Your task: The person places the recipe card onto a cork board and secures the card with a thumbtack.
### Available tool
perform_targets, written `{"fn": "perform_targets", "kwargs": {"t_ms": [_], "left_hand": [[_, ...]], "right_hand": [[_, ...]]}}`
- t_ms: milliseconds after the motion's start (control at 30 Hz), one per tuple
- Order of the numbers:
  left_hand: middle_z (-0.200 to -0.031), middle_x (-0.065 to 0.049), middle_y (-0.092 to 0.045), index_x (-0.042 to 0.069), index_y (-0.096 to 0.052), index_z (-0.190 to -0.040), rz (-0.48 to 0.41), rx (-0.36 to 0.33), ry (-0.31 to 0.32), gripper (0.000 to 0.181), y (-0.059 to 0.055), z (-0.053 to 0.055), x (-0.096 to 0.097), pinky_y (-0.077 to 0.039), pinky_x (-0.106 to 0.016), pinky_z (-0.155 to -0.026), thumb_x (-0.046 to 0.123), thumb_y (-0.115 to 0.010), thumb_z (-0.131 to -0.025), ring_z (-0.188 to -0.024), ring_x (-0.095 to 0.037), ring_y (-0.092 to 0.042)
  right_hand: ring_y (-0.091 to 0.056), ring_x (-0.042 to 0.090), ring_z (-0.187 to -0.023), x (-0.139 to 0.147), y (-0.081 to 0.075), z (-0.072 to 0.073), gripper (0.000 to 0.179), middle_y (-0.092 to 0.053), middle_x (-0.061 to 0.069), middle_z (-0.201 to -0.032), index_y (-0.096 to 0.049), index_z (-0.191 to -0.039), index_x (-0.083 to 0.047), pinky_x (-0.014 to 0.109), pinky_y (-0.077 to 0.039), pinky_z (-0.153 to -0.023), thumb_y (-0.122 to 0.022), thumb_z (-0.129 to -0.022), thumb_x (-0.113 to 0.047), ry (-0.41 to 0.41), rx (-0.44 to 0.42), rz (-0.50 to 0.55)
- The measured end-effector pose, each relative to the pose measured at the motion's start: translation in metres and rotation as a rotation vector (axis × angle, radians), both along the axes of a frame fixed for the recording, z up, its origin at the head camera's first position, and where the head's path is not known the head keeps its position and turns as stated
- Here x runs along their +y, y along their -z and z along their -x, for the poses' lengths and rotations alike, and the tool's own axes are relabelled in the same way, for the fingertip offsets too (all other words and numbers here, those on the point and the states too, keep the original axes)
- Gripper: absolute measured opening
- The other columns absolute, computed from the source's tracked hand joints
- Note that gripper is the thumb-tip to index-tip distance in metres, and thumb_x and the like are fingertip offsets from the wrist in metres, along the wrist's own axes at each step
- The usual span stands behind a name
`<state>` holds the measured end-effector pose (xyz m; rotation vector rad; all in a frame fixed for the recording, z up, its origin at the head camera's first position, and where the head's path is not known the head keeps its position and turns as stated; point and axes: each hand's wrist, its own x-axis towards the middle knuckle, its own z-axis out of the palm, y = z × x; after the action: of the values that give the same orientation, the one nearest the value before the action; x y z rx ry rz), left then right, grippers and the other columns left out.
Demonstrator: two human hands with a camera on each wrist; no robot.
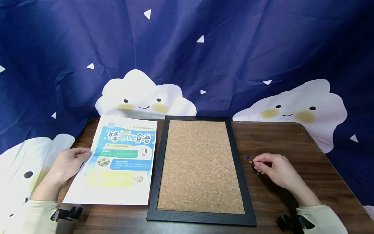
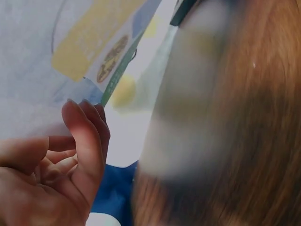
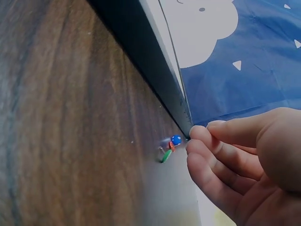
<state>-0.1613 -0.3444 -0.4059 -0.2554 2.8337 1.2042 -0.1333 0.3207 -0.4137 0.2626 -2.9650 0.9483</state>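
A printed paper poster with blue, green and yellow panels lies at the left side of the table. My left hand grips its left edge, and in the left wrist view the curled fingers overlap the sheet. On the right, several small pushpins sit on the wood: a blue pushpin, a red pushpin and a green pushpin. Close beside them is my right hand, its thumb and index fingertips brought together. I cannot tell whether a pin is between those fingertips.
A cork board in a black frame lies mid-table, between the poster and the pushpins. The dark wooden table has rounded far corners. Behind it hangs a blue cloth with white clouds and triangles.
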Motion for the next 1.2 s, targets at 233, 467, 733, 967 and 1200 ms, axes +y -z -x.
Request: {"fn": "perform_targets", "kwargs": {"t_ms": [233,467,733,967,1200], "left_hand": [[-0.103,-0.009,-0.081,-0.015,-0.049,-0.149,-0.222,-0.078,0.044,0.05,-0.003,0.004,0.013,-0.064,-0.035,-0.065,0.022,-0.046,-0.116,-0.078,-0.012,-0.076],[-0.1,-0.003,-0.081,-0.015,-0.048,-0.15,-0.31,-0.103,0.069,0.049,0.001,0.011,0.033,-0.063,-0.032,-0.064,0.02,-0.049,-0.116,-0.077,-0.011,-0.075],[-0.094,0.005,-0.08,-0.02,-0.045,-0.149,-0.516,-0.126,0.099,0.049,0.009,0.017,0.06,-0.063,-0.025,-0.069,0.013,-0.053,-0.114,-0.08,-0.005,-0.076],[-0.094,0.004,-0.081,-0.022,-0.046,-0.145,-0.615,-0.139,0.132,0.046,0.012,0.019,0.087,-0.063,-0.022,-0.072,0.01,-0.054,-0.113,-0.083,-0.004,-0.076],[-0.095,0.0,-0.081,-0.021,-0.049,-0.143,-0.648,-0.143,0.154,0.043,0.015,0.023,0.11,-0.063,-0.022,-0.073,0.008,-0.054,-0.112,-0.083,-0.006,-0.077]], "right_hand": [[-0.066,0.0,-0.07,-0.001,-0.003,0.0,0.008,-0.079,0.002,-0.085,-0.079,-0.103,-0.003,0.024,-0.056,-0.063,-0.073,-0.1,0.0,-0.009,0.044,0.055],[-0.069,0.004,-0.071,-0.005,-0.007,0.0,0.009,-0.08,0.008,-0.089,-0.078,-0.107,0.001,0.028,-0.061,-0.065,-0.071,-0.102,0.002,-0.033,0.047,0.163],[-0.072,0.006,-0.075,-0.015,-0.017,0.0,0.012,-0.08,0.01,-0.091,-0.076,-0.111,0.005,0.029,-0.063,-0.067,-0.067,-0.104,0.003,-0.085,0.062,0.277],[-0.075,0.009,-0.077,-0.025,-0.021,0.0,0.012,-0.08,0.013,-0.091,-0.074,-0.112,0.009,0.03,-0.063,-0.067,-0.066,-0.103,0.005,-0.122,0.066,0.344],[-0.077,0.011,-0.079,-0.032,-0.021,0.003,0.013,-0.081,0.017,-0.093,-0.074,-0.113,0.009,0.03,-0.064,-0.07,-0.066,-0.104,0.003,-0.129,0.043,0.368]]}}
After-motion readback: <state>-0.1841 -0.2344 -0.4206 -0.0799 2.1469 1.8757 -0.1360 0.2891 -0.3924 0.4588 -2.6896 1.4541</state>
